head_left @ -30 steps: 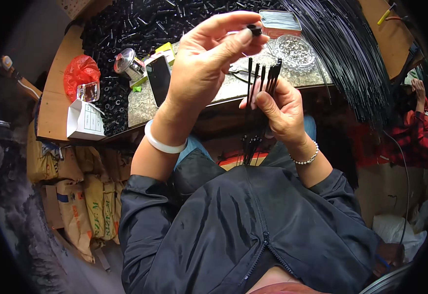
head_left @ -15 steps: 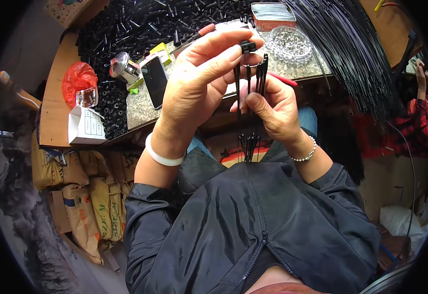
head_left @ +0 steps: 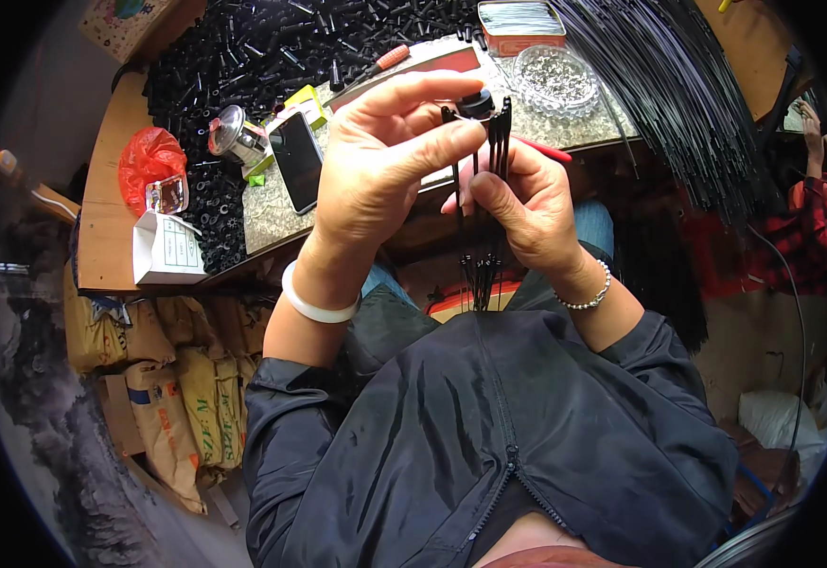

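Note:
My left hand (head_left: 368, 159) has its thumb and fingers closed around a small round black hub (head_left: 475, 102) in front of my chest. A thin pale wire seems to run beside the hub. Thin black ribs (head_left: 501, 137), like umbrella ribs, hang down from around it, their lower joints (head_left: 480, 270) bunched above my lap. Just below the hub, my right hand (head_left: 535, 210) pinches the ribs on the right side between thumb and fingers. My left fingers partly hide how the ribs meet the hub.
On the table lie a heap of black plastic parts (head_left: 253, 62), a phone (head_left: 295, 161), a glass dish of small metal pieces (head_left: 555, 83), a tin of wires (head_left: 521, 28) and a screwdriver (head_left: 393, 59). Long black rods (head_left: 678, 104) overhang the right edge. A person's hand (head_left: 811, 128) shows far right.
My left thumb has shifted right and down across the hub, and the hub shows a rounder side. One rib now stands apart at the left. My right hand keeps its pinch.

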Available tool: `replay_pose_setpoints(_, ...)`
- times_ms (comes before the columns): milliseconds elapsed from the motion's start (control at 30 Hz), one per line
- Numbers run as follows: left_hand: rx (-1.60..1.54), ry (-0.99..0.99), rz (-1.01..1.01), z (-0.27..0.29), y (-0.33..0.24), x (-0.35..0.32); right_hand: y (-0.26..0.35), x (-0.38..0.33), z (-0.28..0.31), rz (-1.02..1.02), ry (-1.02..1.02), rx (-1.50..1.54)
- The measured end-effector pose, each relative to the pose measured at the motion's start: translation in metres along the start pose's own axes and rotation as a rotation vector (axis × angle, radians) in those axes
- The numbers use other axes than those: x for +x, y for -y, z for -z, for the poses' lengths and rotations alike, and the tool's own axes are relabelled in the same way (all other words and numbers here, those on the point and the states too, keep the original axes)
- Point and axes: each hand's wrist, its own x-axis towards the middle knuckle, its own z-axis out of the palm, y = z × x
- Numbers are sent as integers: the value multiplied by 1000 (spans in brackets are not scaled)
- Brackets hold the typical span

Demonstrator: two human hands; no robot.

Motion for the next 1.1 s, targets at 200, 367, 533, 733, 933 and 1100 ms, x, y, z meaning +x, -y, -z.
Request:
replay_pose_setpoints(200,92,-12,-50,-2,-2,-2,0,1,-2,-10,-15,17)
replay_pose_setpoints(367,84,-10,-27,-2,-7,-2,3,1,-5,11,2,44)
replay_pose_setpoints(533,3,19,50,2,-8,-1,0,3,3,46,-8,160)
replay_pose_setpoints(733,-31,-8,35,5,-4,-1,12,5,-1,58,-24,140)
replay_pose_setpoints(933,-23,16,38,5,-5,0,21,5,2,43,-9,-35)
replay_pose_setpoints(1100,-3,17,21,8,-3,2,25,5,4,21,-12,-219)
